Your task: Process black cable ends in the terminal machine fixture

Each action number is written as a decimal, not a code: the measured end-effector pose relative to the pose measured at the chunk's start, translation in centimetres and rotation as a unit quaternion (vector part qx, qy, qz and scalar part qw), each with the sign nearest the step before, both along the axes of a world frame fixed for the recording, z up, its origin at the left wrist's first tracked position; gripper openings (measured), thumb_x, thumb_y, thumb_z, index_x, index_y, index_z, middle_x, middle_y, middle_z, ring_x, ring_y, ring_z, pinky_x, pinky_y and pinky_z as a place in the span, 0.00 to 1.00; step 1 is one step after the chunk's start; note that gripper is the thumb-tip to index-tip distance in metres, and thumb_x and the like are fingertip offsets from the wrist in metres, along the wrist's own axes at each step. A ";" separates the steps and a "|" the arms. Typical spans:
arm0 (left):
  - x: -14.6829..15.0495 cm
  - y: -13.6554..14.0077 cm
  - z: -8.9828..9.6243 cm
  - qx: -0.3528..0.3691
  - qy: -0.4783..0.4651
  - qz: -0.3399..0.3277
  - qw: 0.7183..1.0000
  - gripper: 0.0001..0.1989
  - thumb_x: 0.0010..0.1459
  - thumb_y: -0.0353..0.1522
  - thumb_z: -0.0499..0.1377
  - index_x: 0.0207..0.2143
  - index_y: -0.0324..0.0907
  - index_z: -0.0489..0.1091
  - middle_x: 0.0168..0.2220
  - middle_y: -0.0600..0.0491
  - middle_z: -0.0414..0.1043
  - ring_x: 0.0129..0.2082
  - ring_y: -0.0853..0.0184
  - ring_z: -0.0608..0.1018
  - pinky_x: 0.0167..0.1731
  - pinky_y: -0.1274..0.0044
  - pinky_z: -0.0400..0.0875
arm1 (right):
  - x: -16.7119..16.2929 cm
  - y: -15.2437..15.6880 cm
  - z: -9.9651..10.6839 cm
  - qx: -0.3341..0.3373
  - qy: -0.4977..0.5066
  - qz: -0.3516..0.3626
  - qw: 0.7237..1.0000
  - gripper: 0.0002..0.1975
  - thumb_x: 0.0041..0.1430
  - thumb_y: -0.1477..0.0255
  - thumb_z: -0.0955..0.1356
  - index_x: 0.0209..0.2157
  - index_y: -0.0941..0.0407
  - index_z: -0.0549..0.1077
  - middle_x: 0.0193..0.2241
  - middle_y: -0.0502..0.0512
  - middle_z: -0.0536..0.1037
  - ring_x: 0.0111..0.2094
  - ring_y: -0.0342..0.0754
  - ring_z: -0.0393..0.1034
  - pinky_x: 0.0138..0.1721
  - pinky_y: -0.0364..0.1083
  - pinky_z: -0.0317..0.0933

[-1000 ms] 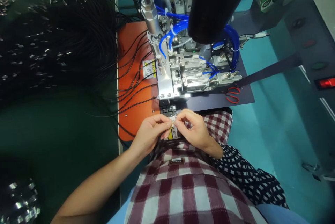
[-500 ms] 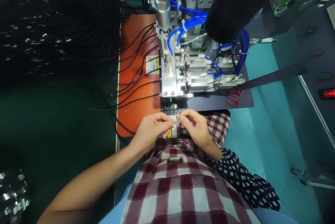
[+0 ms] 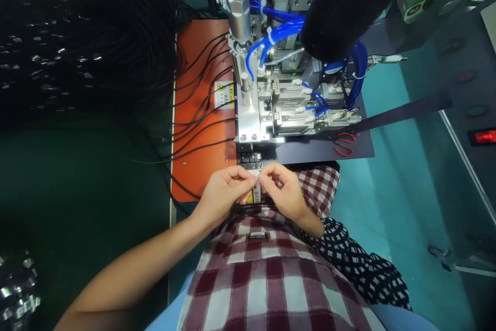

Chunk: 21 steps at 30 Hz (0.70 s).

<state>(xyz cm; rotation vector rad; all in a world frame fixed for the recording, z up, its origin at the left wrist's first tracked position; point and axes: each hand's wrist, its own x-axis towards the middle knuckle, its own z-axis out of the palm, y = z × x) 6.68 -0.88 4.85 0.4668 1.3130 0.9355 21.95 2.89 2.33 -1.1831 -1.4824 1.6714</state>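
Close together, just in front of the checked shirt, both hands pinch one tiny metal part between them: the left hand grips it with thumb and forefinger, and the right hand meets it from the other side, fingertips pressed to the same piece (too small to name for certain). It is held above the yellow warning label, near the front edge of the pneumatic fixture, probably so fine work stays within easy sight. Black cables fan across the orange mat to the fixture's left side. Red-handled scissors lie on the dark plate to the right.
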 end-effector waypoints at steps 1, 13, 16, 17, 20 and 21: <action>0.0 0.0 0.0 -0.001 0.000 0.001 1.000 0.11 0.48 0.35 0.67 0.25 0.38 0.69 0.15 0.57 0.65 0.16 0.75 0.64 0.20 0.81 0.56 | 0.0 0.0 0.0 -0.004 0.001 -0.003 1.000 0.07 0.59 0.69 0.67 0.28 0.56 0.69 0.24 0.48 0.69 0.23 0.41 0.62 0.24 0.42 0.57; 0.1 -0.3 -0.5 0.023 0.011 0.005 1.000 0.10 0.52 0.34 0.66 0.26 0.38 0.69 0.16 0.58 0.65 0.17 0.76 0.64 0.20 0.81 0.56 | -0.3 0.0 0.1 -0.056 0.035 -0.028 0.997 0.07 0.55 0.68 0.70 0.27 0.56 0.70 0.20 0.47 0.69 0.21 0.41 0.62 0.23 0.42 0.57; 0.1 -0.4 -0.6 0.031 0.004 0.012 0.999 0.10 0.53 0.34 0.65 0.26 0.39 0.69 0.16 0.58 0.65 0.17 0.76 0.65 0.21 0.81 0.57 | -0.4 -0.4 -0.1 -0.073 0.047 -0.028 0.996 0.08 0.57 0.67 0.69 0.27 0.56 0.69 0.19 0.46 0.67 0.20 0.40 0.61 0.23 0.42 0.57; 0.1 -0.5 -0.6 0.032 0.002 0.013 0.999 0.10 0.53 0.34 0.65 0.26 0.39 0.69 0.16 0.58 0.65 0.17 0.76 0.65 0.21 0.81 0.57 | -0.4 -0.5 -0.2 -0.071 0.046 -0.026 0.996 0.08 0.57 0.67 0.69 0.28 0.56 0.69 0.18 0.45 0.67 0.20 0.40 0.61 0.23 0.42 0.57; 0.0 -0.6 -0.7 0.030 0.004 0.002 1.000 0.09 0.53 0.34 0.65 0.27 0.39 0.69 0.17 0.58 0.65 0.18 0.75 0.65 0.21 0.81 0.57 | -0.4 -0.7 -0.3 -0.018 0.023 -0.028 0.999 0.08 0.59 0.67 0.68 0.28 0.55 0.68 0.21 0.47 0.67 0.22 0.41 0.61 0.25 0.42 0.58; -0.1 -0.7 -0.7 0.029 0.008 -0.005 1.000 0.09 0.54 0.34 0.65 0.27 0.38 0.69 0.17 0.58 0.65 0.18 0.75 0.65 0.22 0.81 0.57 | -0.3 -0.7 -0.3 0.001 0.017 -0.031 0.999 0.08 0.59 0.68 0.67 0.27 0.55 0.68 0.22 0.47 0.68 0.22 0.41 0.62 0.26 0.42 0.58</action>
